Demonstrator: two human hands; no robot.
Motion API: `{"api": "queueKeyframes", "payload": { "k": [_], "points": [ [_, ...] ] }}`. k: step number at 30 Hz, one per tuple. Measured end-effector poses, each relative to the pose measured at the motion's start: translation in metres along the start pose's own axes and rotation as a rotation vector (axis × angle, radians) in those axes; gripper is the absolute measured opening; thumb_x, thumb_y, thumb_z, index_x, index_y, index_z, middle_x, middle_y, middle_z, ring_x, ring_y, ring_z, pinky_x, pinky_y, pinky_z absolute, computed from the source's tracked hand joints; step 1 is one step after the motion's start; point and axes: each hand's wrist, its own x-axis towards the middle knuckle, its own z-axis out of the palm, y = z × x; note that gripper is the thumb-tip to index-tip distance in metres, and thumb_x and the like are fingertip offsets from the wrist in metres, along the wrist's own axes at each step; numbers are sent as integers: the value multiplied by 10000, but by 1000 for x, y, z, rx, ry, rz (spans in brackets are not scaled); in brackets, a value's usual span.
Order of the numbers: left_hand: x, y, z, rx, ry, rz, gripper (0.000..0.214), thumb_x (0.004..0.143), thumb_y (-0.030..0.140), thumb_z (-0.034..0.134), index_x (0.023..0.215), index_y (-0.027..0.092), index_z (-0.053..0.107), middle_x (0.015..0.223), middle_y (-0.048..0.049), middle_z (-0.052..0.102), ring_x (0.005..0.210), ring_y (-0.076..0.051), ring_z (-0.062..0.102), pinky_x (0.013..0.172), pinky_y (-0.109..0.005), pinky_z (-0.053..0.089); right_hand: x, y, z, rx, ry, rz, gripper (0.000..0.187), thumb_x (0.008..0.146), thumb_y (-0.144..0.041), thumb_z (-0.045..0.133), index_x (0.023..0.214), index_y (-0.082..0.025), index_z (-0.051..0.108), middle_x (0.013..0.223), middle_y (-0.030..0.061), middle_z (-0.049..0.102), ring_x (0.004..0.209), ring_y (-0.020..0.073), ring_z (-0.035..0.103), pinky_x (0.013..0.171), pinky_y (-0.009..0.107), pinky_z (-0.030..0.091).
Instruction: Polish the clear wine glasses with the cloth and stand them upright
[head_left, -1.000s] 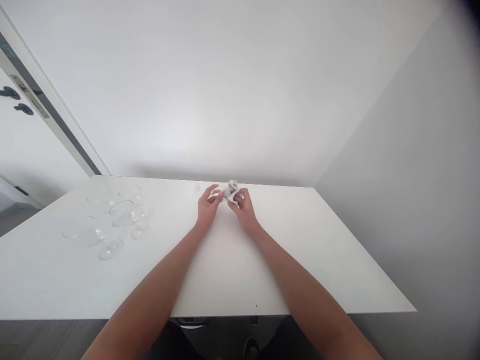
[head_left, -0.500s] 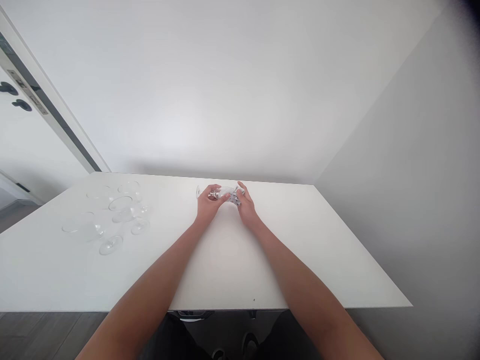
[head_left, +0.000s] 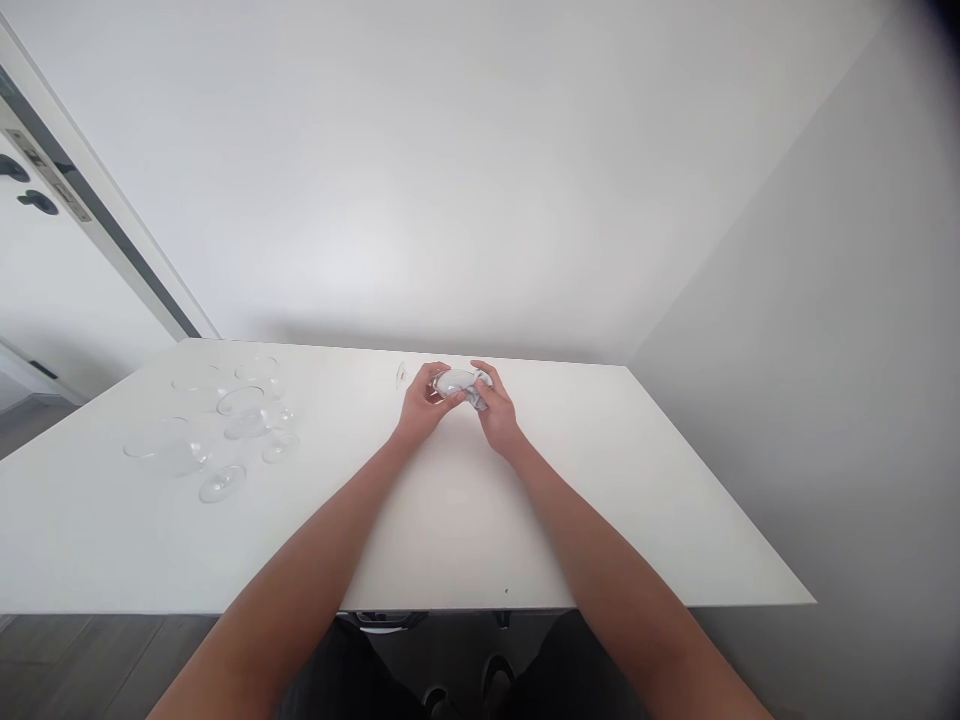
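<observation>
Both hands are together above the far middle part of the white table (head_left: 450,520). My left hand (head_left: 425,402) is wrapped round the bowl of a clear stemmed wine glass (head_left: 451,382), which lies on its side in the air. Its round foot (head_left: 401,376) sticks out to the left of my fingers. My right hand (head_left: 495,402) grips a crumpled pale cloth (head_left: 478,390) at the glass's mouth, and some of the cloth seems to be inside the bowl. The fingers partly cover the stem and rim.
Several clear stemmed glasses stand grouped on the table's left side, among them one glass (head_left: 169,450) with a wide rim and another with its foot (head_left: 223,484) nearest me. A wall (head_left: 420,180) rises behind the table, and a door (head_left: 52,270) is at the left.
The left hand has shifted slightly right along the glass, toward the right hand. The cloth appears pushed deeper into the bowl, and the view has tilted a little.
</observation>
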Motion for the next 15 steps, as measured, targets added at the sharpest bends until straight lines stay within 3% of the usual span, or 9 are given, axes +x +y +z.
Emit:
{"api": "queueKeyframes", "payload": {
  "k": [4,7,9,11,13,15],
  "points": [
    [5,-7,-6,35,136,-173,474,781,581,823,1008,208,639,782,-6,647,664,-159,650,682,-346,586,-3,-4,-2,-342,-112,-148,474,993,-561,561,1383,-293,535,999,20,605,869,193,546,845,339,462],
    [8,-10,-8,-52,118,-179,459,869,635,715,1010,207,627,853,-39,679,778,-191,684,757,-365,589,-4,0,-1,-437,-201,-213,486,980,-501,601,1409,-288,524,1030,27,622,876,202,554,863,357,471],
    [8,-9,-6,-149,77,-102,423,913,628,666,1077,240,623,1066,-68,706,949,-205,693,857,-364,577,-1,6,2,-365,-182,-196,509,945,-470,649,1405,-287,530,1153,42,634,975,213,582,911,359,481],
    [7,-6,-4,-244,9,-34,427,908,596,694,1188,280,626,1300,-81,661,1138,-231,664,972,-378,548,4,13,5,-201,-54,-122,464,909,-469,675,1316,-271,576,1218,51,634,1056,223,595,938,353,491],
    [6,-2,-2,-252,-73,1,512,867,551,763,1288,292,628,1375,-96,630,1237,-262,624,1045,-398,514,9,18,5,-1,79,-22,390,890,-492,662,1192,-250,608,1207,61,641,1070,230,610,923,351,509],
    [5,0,-1,-174,-108,24,546,839,523,803,1296,269,647,1339,-112,649,1204,-271,628,1036,-405,514,12,18,4,122,118,42,363,900,-522,629,1130,-242,612,1182,70,647,1056,234,623,897,355,522]
  ]
}}
